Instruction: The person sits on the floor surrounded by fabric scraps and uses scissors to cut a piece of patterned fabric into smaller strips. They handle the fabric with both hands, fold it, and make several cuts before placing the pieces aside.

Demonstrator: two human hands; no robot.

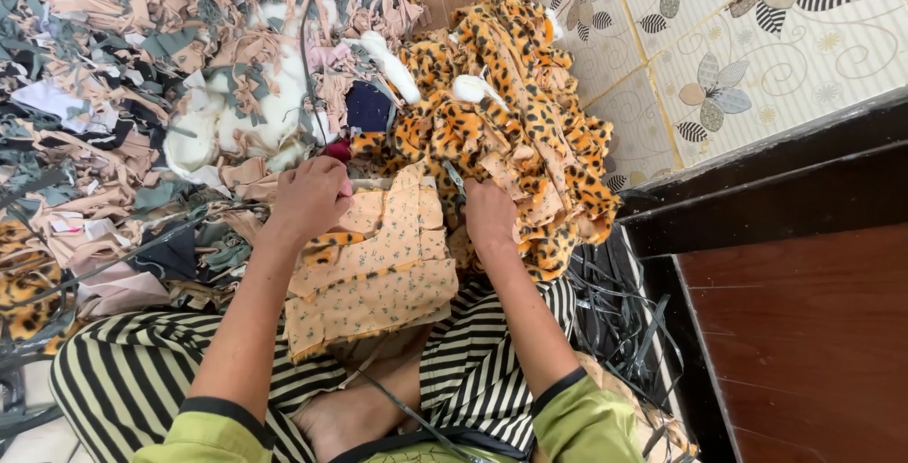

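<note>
Heaped fabric scraps (pixel 113 75) are covering the floor around a seated person. On the lap, a peach floral cloth panel (pixel 378 269) is lying, long axis running away from the body. Left hand (pixel 310 200) is pinching its far-left edge, fingers closed; right hand (pixel 489 217), at its far-right edge, is gripping scissors (pixel 454 179) beside leopard-print fleece (pixel 511 104).

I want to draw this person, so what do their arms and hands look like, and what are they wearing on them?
Both arms are bare from the upper arm down. Short yellow-green sleeves with a dark band at the edge cover the tops: the left sleeve and the right sleeve. The left hand and right hand wear no gloves, and no rings, watch or bracelets show.
</note>
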